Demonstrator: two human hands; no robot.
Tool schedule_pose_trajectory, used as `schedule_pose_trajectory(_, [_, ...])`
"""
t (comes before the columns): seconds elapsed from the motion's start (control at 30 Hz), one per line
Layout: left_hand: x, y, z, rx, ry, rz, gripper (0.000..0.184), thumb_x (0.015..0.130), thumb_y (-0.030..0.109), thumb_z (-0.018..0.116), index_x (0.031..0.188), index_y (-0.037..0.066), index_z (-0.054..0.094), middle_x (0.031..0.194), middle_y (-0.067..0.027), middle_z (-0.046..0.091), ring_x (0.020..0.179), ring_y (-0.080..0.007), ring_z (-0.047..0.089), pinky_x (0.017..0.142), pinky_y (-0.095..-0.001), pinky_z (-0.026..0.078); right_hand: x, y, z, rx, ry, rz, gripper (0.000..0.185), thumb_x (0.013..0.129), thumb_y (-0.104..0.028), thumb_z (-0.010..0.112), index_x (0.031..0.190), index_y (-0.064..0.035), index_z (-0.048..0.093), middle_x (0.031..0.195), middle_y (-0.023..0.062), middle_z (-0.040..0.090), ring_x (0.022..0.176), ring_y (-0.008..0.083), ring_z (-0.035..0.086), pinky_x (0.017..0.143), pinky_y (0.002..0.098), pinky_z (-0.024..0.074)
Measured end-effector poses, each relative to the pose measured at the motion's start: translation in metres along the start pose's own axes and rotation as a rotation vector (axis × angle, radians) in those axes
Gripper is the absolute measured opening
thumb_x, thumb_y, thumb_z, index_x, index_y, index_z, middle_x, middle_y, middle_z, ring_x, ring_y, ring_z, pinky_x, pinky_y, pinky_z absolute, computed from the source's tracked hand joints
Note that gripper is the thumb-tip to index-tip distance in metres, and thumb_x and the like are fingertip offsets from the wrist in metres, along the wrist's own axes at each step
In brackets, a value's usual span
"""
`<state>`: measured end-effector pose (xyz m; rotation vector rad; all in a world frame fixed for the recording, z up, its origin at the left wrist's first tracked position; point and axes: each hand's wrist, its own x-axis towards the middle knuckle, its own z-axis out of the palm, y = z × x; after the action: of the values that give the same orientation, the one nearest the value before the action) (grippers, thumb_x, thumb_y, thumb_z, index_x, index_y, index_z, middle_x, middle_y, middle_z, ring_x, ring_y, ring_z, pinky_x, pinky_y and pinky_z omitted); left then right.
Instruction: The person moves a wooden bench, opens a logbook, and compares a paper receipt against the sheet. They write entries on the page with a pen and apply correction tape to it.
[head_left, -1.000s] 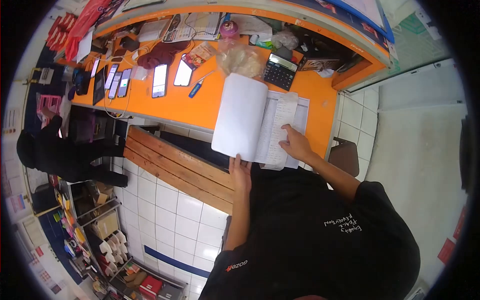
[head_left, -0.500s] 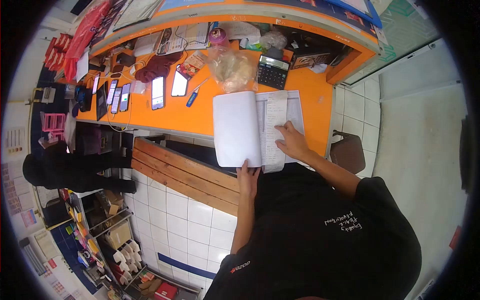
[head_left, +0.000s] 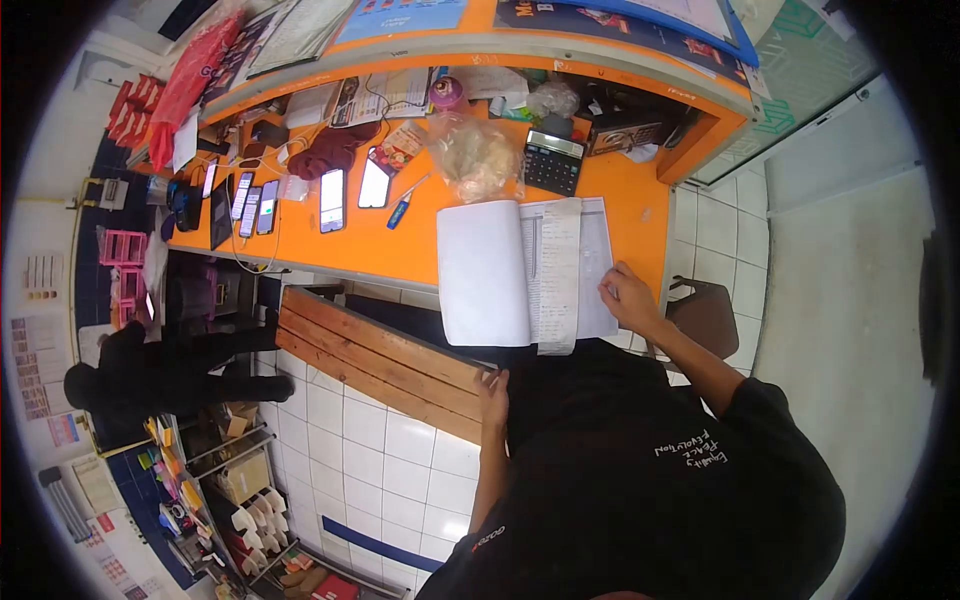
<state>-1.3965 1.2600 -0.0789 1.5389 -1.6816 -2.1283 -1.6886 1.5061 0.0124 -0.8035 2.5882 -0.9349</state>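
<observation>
An open book with white pages lies at the front edge of the orange desk. Its right side shows printed rows, and a long narrow strip of paper with writing lies over them. My right hand is at the right edge of the pages, its fingers apart and loosely bent. Lower down, my left hand is beside the end of the wooden bench, away from the book. Its fingers look loosely apart, with nothing visible in them.
On the desk are a calculator, a clear plastic bag, a blue-handled screwdriver and several phones, one with a lit screen. A brown chair stands at right. A person in black stands at left.
My right hand has moved from the paper strip to the right edge of the pages. My left hand has let go of the book's lower edge and moved down. The view has shifted slightly.
</observation>
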Motion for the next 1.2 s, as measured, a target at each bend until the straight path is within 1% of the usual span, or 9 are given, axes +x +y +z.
schedule_pose_trajectory(0.07, [-0.002, -0.01, -0.013, 0.007, -0.032, -0.076, 0.077, 0.104, 0.034, 0.069, 0.161, 0.002, 0.028, 0.158, -0.0204, 0.046, 0.141, -0.0305, 0.049, 0.115, -0.0442, 0.041, -0.009, -0.003, -0.008, 0.05, -0.007, 0.052, 0.03, 0.094, -0.015, 0.069, 0.122, -0.0065, 0.063, 0.11, 0.0136, 0.062, 0.097, 0.0351, 0.068, 0.083, 0.0465, 0.0551])
schedule_pose_trajectory(0.17, [-0.006, 0.037, -0.004, -0.164, 0.026, -0.087, 0.075, 0.105, 0.037, 0.065, 0.161, 0.001, 0.029, 0.158, -0.0189, 0.046, 0.143, -0.0298, 0.048, 0.118, -0.0431, 0.038, -0.007, -0.012, -0.007, 0.071, -0.088, 0.091, 0.034, 0.092, -0.013, 0.068, 0.126, -0.0073, 0.063, 0.113, 0.0139, 0.06, 0.099, 0.0354, 0.069, 0.086, 0.0457, 0.056])
schedule_pose_trajectory(0.23, [0.012, 0.056, -0.002, -0.364, -0.026, -0.087, 0.073, 0.106, 0.038, 0.063, 0.16, 0.001, 0.031, 0.158, -0.0177, 0.046, 0.144, -0.0297, 0.047, 0.12, -0.044, 0.036, 0.008, -0.019, 0.006, -0.023, -0.011, -0.065, 0.041, 0.092, -0.012, 0.067, 0.133, -0.0088, 0.062, 0.125, 0.0139, 0.059, 0.102, 0.0364, 0.069, 0.086, 0.0459, 0.058])
schedule_pose_trajectory(0.37, [0.049, 0.086, 0.006, -0.723, -0.12, -0.051, 0.064, 0.106, 0.037, 0.062, 0.157, 0.005, 0.039, 0.156, -0.0144, 0.047, 0.146, -0.0308, 0.043, 0.123, -0.0497, 0.032, 0.048, -0.036, 0.03, -0.038, 0.026, -0.084, 0.049, 0.092, -0.014, 0.068, 0.141, -0.0108, 0.059, 0.145, 0.0161, 0.052, 0.105, 0.0385, 0.069, 0.087, 0.0488, 0.0598])
schedule_pose_trajectory(0.43, [0.056, 0.098, 0.006, -0.732, -0.092, -0.049, 0.06, 0.106, 0.033, 0.061, 0.154, 0.004, 0.041, 0.153, -0.0143, 0.048, 0.144, -0.0307, 0.044, 0.122, -0.0477, 0.035, 0.061, -0.042, 0.041, -0.22, 0.013, -0.107, 0.055, 0.091, -0.019, 0.07, 0.143, -0.0108, 0.058, 0.158, 0.0198, 0.043, 0.106, 0.0391, 0.07, 0.086, 0.0522, 0.0601])
schedule_pose_trajectory(0.57, [0.045, 0.111, 0.01, -0.693, -0.004, 0.023, 0.05, 0.107, 0.026, 0.06, 0.148, 0.003, 0.045, 0.148, -0.0142, 0.051, 0.141, -0.0302, 0.047, 0.12, -0.046, 0.038, 0.076, -0.045, 0.05, -0.257, -0.102, -0.07, 0.06, 0.088, -0.022, 0.072, 0.145, -0.0098, 0.057, 0.16, 0.0227, 0.04, 0.107, 0.0394, 0.07, 0.087, 0.0548, 0.0595])
schedule_pose_trajectory(0.7, [0.034, 0.111, 0.01, -0.68, 0.026, 0.057, 0.049, 0.106, 0.024, 0.061, 0.148, 0.002, 0.046, 0.149, -0.0144, 0.05, 0.142, -0.0306, 0.046, 0.121, -0.0476, 0.038, 0.085, -0.054, 0.046, -0.24, -0.182, -0.059, 0.061, 0.09, -0.023, 0.071, 0.147, -0.008, 0.056, 0.162, 0.0234, 0.038, 0.111, 0.0396, 0.07, 0.088, 0.0498, 0.0605])
schedule_pose_trajectory(1.1, [0.038, 0.091, 0.017, -0.548, -0.075, -0.081, 0.062, 0.105, 0.03, 0.062, 0.155, 0.002, 0.037, 0.156, -0.0172, 0.044, 0.147, -0.0358, 0.04, 0.127, -0.0514, 0.031, 0.086, -0.051, 0.052, -0.12, -0.092, -0.167, 0.056, 0.091, -0.019, 0.072, 0.144, -0.0081, 0.058, 0.163, 0.0173, 0.041, 0.107, 0.0349, 0.072, 0.088, 0.0471, 0.0605])
schedule_pose_trajectory(1.2, [0.043, 0.086, 0.02, -0.576, -0.159, -0.081, 0.071, 0.101, 0.03, 0.068, 0.158, 0.012, 0.029, 0.157, -0.0187, 0.04, 0.148, -0.0374, 0.04, 0.124, -0.0556, 0.032, 0.081, -0.053, 0.051, -0.101, -0.061, -0.19, 0.055, 0.091, -0.02, 0.072, 0.143, -0.008, 0.058, 0.162, 0.0166, 0.041, 0.106, 0.0352, 0.073, 0.087, 0.0475, 0.0608])
